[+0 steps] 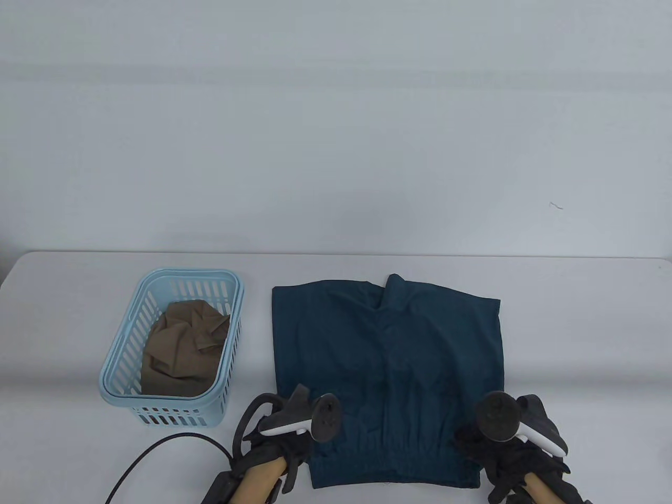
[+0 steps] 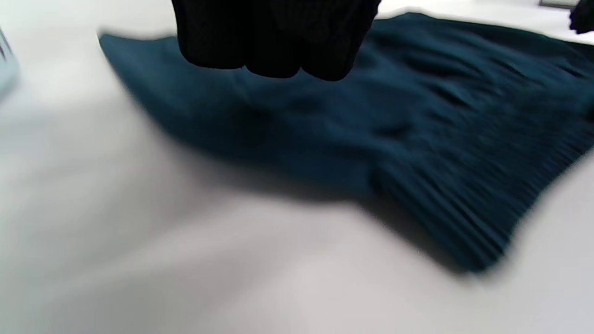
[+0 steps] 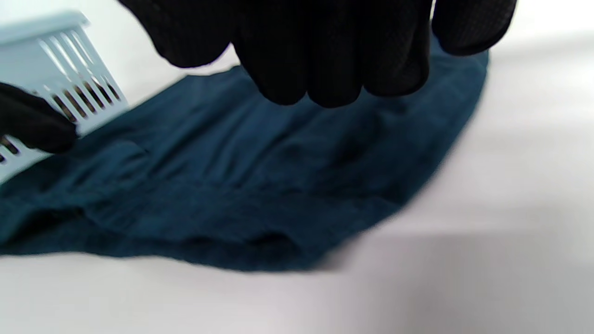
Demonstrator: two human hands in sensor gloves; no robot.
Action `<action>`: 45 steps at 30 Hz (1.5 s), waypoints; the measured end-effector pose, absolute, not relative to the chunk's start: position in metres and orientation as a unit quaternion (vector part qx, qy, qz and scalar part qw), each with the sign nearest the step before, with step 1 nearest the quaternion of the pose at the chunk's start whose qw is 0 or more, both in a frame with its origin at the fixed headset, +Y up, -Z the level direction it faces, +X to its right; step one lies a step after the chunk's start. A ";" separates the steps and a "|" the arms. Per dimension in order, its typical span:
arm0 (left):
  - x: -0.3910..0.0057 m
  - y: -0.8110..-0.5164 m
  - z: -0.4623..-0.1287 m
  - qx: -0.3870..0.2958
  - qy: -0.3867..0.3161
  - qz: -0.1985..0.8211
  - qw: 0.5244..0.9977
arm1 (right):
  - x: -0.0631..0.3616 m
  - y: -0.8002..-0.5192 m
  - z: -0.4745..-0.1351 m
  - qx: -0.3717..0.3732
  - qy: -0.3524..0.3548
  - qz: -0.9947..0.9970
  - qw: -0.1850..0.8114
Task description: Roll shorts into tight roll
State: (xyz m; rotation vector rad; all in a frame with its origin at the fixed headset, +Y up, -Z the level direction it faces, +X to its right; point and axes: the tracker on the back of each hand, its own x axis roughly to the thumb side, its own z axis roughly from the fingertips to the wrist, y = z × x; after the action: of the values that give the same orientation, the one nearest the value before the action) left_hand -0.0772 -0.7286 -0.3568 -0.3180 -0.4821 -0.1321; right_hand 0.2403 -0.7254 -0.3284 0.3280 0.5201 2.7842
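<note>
Dark teal shorts (image 1: 388, 367) lie flat on the white table, the gathered waistband along the near edge and the legs pointing away. My left hand (image 1: 291, 438) hovers at the near left corner of the waistband, and my right hand (image 1: 485, 446) at the near right corner. In the left wrist view the gloved fingers (image 2: 274, 41) hang loosely curled above the shorts (image 2: 417, 120) with no cloth in them. In the right wrist view the fingers (image 3: 325, 51) likewise hang just above the shorts (image 3: 232, 176), holding nothing.
A light blue slotted basket (image 1: 126, 336) stands left of the shorts with a crumpled tan garment (image 1: 184, 346) inside. A black cable (image 1: 142, 462) curves across the table's near left. The table's far edge runs behind the shorts.
</note>
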 end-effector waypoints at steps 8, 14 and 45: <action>-0.007 -0.710 -0.411 -0.090 -0.251 -0.118 0.956 | 0.170 -0.725 -0.316 0.190 0.210 0.949 0.138; 0.040 -0.718 -0.456 -0.084 -0.249 -0.189 0.946 | 0.140 -0.742 -0.315 0.214 0.228 0.940 0.133; 0.047 -0.778 -0.485 -0.202 -0.177 -0.201 0.942 | 0.135 -0.774 -0.317 0.194 0.247 0.943 0.108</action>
State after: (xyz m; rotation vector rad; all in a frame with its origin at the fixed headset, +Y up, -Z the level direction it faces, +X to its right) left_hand 0.0467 -0.7777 -0.4851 -0.4116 -0.3610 -0.4098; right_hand 0.1346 -0.7742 -0.3174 0.5719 0.7255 2.7751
